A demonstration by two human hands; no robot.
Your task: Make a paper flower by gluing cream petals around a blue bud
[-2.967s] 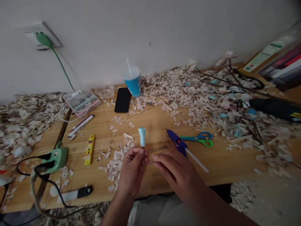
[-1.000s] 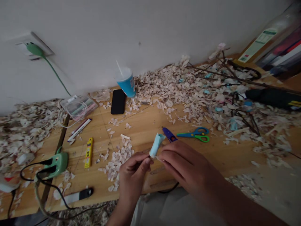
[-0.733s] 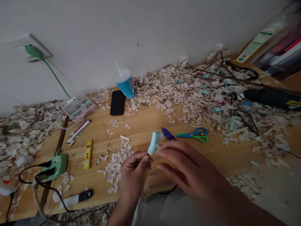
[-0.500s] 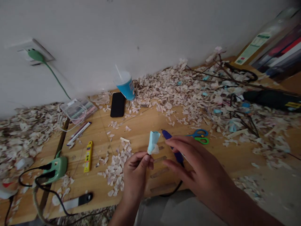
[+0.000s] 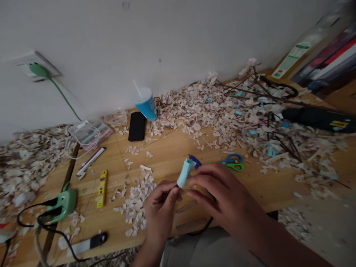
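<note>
My left hand [image 5: 162,204] pinches the base of a small light-blue paper piece [image 5: 185,172], which leans up and to the right above the wooden table. Just right of it is my right hand [image 5: 222,189], its thumb and fingers apart, with nothing visible between them. The fingertips are close to the blue piece; whether they touch it I cannot tell. Behind my right hand lies a purple tool [image 5: 195,161], mostly hidden. Scissors with blue and green handles [image 5: 234,159] rest beyond it.
Loose petals [image 5: 200,107] cover the table's back. A blue cup [image 5: 147,105] and black phone [image 5: 137,126] stand behind. Left are a yellow box [image 5: 102,188], a green power adapter [image 5: 66,204] and cables. Branches [image 5: 272,97] and a dark umbrella-like bundle [image 5: 314,118] lie right.
The blue piece has turned and now tilts further right. My right hand has moved slightly left, nearer to it. The whole view has shifted a little.
</note>
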